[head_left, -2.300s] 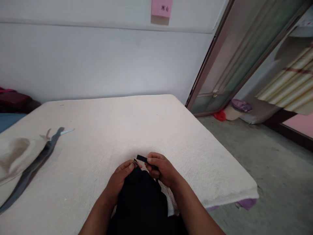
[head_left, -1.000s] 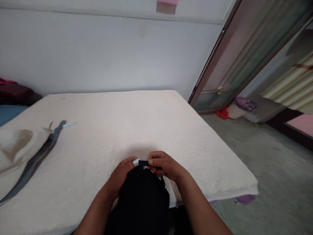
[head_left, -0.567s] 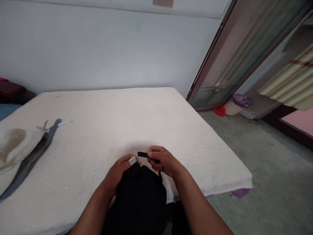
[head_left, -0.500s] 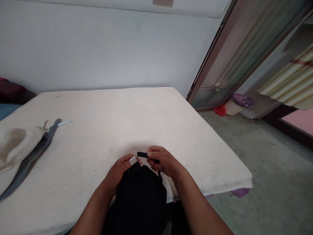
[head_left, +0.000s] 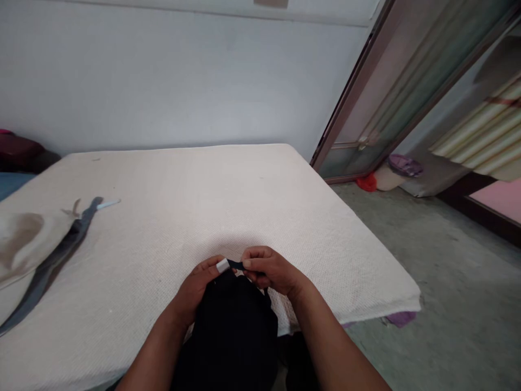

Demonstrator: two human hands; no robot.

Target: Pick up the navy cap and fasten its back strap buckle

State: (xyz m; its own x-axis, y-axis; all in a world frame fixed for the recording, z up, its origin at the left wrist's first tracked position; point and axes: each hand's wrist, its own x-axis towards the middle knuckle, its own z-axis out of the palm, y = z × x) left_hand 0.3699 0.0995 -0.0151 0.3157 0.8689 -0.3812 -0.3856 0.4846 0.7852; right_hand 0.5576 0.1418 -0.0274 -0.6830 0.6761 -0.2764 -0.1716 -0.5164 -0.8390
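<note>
A black cloth item [head_left: 236,331] hangs over my lap at the near edge of the bed; its kind does not show. My left hand [head_left: 198,285] is closed on its upper left edge. A small white rectangular piece [head_left: 222,265] sits at the left thumb tip; I cannot tell whether it is a tag or a wrap. My right hand [head_left: 271,269] pinches a narrow black strap [head_left: 235,264]. The strap's far end meets the left fingertips, beside the white piece. A thin black cord or edge runs below the right hand.
The bed [head_left: 211,190] has a pale textured cover. On its left lie a cream and grey garment [head_left: 24,239] and a pale hanger end [head_left: 109,204]. A bin with a purple liner [head_left: 405,165] and a red bag [head_left: 367,182] stand by the sliding door [head_left: 354,119].
My right hand has shifted slightly left and the strap's end, which was free in the air, now reaches the left fingertips. The left hand has stayed nearly still.
</note>
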